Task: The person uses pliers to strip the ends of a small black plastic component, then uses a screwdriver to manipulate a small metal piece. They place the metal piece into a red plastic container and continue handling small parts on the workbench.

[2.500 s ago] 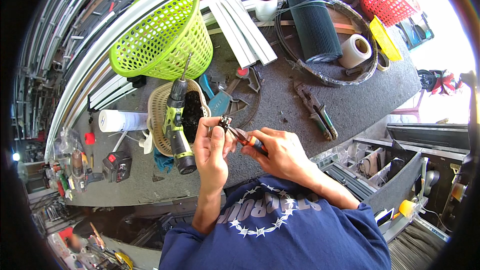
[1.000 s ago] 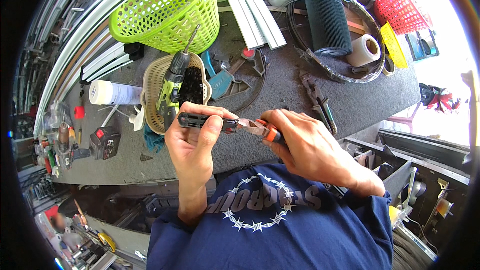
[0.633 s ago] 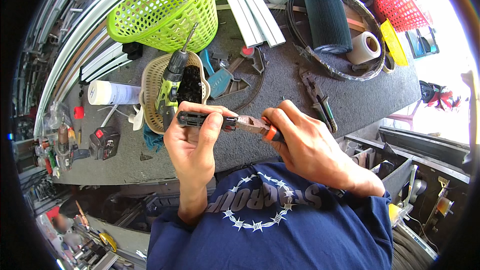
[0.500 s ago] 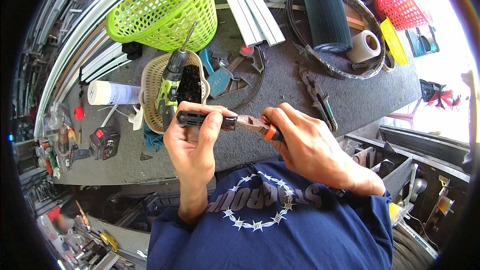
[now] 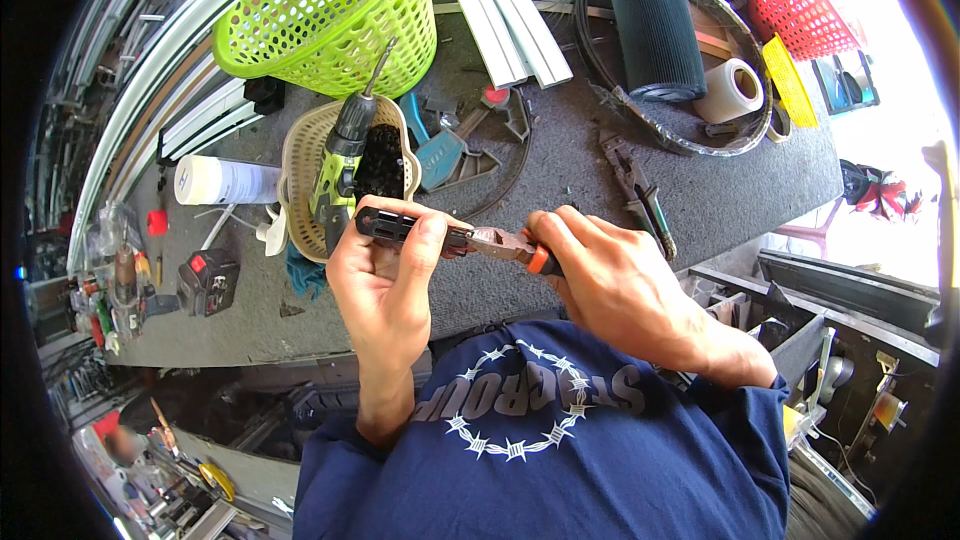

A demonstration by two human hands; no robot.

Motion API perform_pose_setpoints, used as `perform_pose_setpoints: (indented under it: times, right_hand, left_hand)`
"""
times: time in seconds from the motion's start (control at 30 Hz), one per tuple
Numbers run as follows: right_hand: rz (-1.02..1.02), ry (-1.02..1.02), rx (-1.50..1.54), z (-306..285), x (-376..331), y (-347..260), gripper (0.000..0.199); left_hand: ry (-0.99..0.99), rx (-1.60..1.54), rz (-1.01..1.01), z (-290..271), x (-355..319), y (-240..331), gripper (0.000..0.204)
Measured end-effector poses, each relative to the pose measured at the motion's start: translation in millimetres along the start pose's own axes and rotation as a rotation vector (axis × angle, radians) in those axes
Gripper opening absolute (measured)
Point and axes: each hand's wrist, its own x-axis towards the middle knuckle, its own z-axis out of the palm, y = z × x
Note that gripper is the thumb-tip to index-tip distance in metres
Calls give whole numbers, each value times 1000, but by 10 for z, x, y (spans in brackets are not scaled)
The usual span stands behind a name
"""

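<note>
Over the near part of the grey bench [image 5: 250, 335], the left hand [image 5: 385, 285] pinches a long, slotted black part [image 5: 392, 226] between its thumb and fingers. The thumb lies across the near side of the part, and the index finger runs along the far side. One end of the part juts out to the left, above the palm; the other reaches right, past the thumb tip, to the nose of a pair of pliers [image 5: 503, 244]. Whether the jaws bite on that end or only touch it, I cannot tell.

The right hand [image 5: 620, 285] is closed around the pliers' handles, an orange band showing by the curled fingers. The black part is thus left of the right hand and well apart from its fingers, with the metal head of the pliers between.

Just left of and beyond the left hand, a green and black drill [image 5: 345, 150] leans in a beige basket [image 5: 298, 155], its bit pointing to the far side. Small dark pieces [image 5: 383, 160] lie to the right of the drill. A teal tool [image 5: 445, 160] rests right of that basket, and a large green basket [image 5: 400, 30] stands farther off. Beyond the right hand lies a green-handled tool [image 5: 637, 190], near a wrapped coil [image 5: 690, 148].
</note>
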Motion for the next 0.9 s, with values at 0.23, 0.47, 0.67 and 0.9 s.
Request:
perform_pose_setpoints:
  times: [0.23,0.47,0.67,0.9]
  right_hand:
    - [-66,135,-297,2,29,3,16]
    - [-36,27,-318,-4,8,-6,17]
    - [-54,36,-366,-9,25,6,16]
    - [-96,96,-413,13,43,14,17]
  left_hand:
    - [9,29,26,1,-8,4,11]
    - [48,8,41,32,-3,19,5]
    - [50,7,59,40,-4,21,5]
    - [60,40,61,42,-11,17,6]
